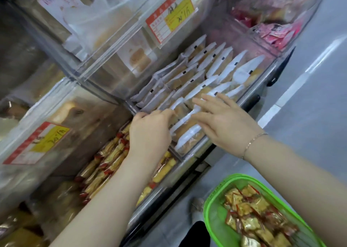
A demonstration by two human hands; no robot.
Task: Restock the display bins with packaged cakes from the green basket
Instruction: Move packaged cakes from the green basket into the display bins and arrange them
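Note:
A clear display bin holds rows of white-wrapped cakes standing on edge. My left hand reaches in at the bin's near left corner, fingers curled against the front packs; whether it pinches one I cannot tell. My right hand lies with straight, spread fingers on the front row of white packs. The green basket hangs at the lower right under my right forearm and holds several gold-and-red wrapped cakes.
A lower bin on the left is filled with yellow red-tied cake packs. Clear hinged lids with red-and-yellow price labels stand above the bins. Pink packets fill a bin at the upper right. Grey floor lies right.

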